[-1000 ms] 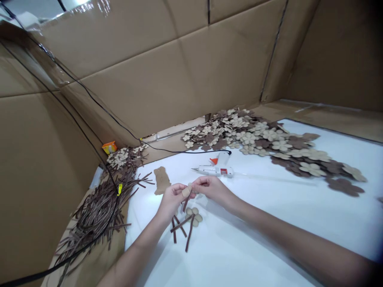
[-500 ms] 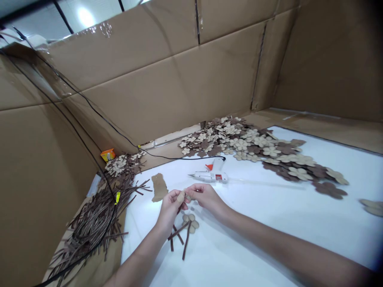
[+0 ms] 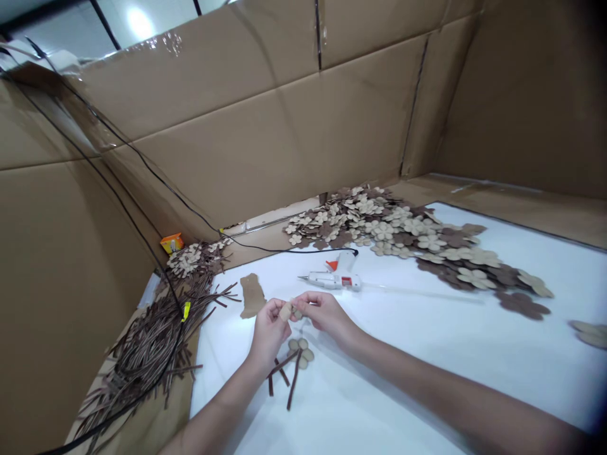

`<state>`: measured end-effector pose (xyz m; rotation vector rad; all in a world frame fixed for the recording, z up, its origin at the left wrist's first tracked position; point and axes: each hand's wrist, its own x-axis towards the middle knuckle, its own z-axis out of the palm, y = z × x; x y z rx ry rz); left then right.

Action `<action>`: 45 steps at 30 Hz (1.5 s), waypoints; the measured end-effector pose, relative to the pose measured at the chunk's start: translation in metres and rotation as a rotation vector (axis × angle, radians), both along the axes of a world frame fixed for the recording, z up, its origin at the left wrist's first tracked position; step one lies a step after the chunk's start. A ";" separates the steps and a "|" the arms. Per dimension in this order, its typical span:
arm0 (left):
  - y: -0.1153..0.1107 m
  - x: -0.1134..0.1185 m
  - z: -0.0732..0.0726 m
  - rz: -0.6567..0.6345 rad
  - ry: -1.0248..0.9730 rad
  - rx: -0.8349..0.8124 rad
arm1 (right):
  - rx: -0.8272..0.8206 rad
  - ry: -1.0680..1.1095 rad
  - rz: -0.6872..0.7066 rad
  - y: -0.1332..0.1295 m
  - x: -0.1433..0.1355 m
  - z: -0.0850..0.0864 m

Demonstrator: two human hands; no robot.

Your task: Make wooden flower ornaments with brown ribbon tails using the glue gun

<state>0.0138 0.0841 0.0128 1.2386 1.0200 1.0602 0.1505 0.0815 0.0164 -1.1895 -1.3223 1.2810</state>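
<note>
Left hand [image 3: 269, 322] and right hand [image 3: 327, 314] pinch a small beige piece [image 3: 286, 311]; uneven pulling could crease or tear it.

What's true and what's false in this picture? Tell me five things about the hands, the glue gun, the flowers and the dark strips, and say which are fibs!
1. The left hand and right hand are holding something small and beige. True.
2. The glue gun is lying on the white board. True.
3. The big flower heap is all brown. False: it mixes brown and beige flowers.
4. The pile of dark strips is on the right side of the picture. False: it is on the left.
5. The loose flower just below the hands is beige. True.
</note>
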 end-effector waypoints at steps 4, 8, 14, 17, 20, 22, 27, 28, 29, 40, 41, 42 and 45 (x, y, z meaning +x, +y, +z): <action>0.001 -0.002 0.003 0.021 -0.008 0.016 | 0.092 -0.099 0.017 0.004 0.008 0.004; 0.005 -0.005 0.006 0.045 0.015 0.025 | 0.358 -0.342 0.073 0.005 0.028 0.009; 0.008 -0.009 0.004 0.008 0.051 -0.007 | 0.714 -0.922 0.275 0.007 0.041 -0.007; 0.007 -0.010 0.004 -0.016 0.055 -0.029 | 0.630 -0.979 0.293 0.008 0.039 -0.015; 0.007 -0.011 0.003 -0.021 0.062 -0.035 | 0.595 -1.000 0.280 0.008 0.036 -0.015; 0.008 -0.011 0.002 -0.024 0.070 -0.036 | 0.557 -0.996 0.280 0.007 0.034 -0.013; 0.008 -0.012 0.001 -0.019 0.092 -0.036 | 0.394 -0.998 0.295 0.005 0.027 -0.009; 0.008 -0.012 0.001 -0.015 0.097 -0.037 | 0.374 -1.004 0.292 0.005 0.027 -0.008; 0.008 -0.012 0.001 -0.011 0.101 -0.039 | 0.355 -1.010 0.290 0.005 0.028 -0.007; 0.012 -0.008 0.009 0.003 0.133 -0.033 | 0.336 -0.996 0.368 0.002 0.042 0.015; 0.013 -0.008 0.010 0.001 0.133 -0.032 | 0.337 -0.999 0.360 0.003 0.040 0.013; 0.014 -0.009 0.011 0.001 0.133 -0.033 | 0.338 -1.003 0.356 0.003 0.038 0.011; 0.016 -0.011 0.014 0.006 0.131 -0.045 | 0.341 -1.014 0.340 0.003 0.033 0.007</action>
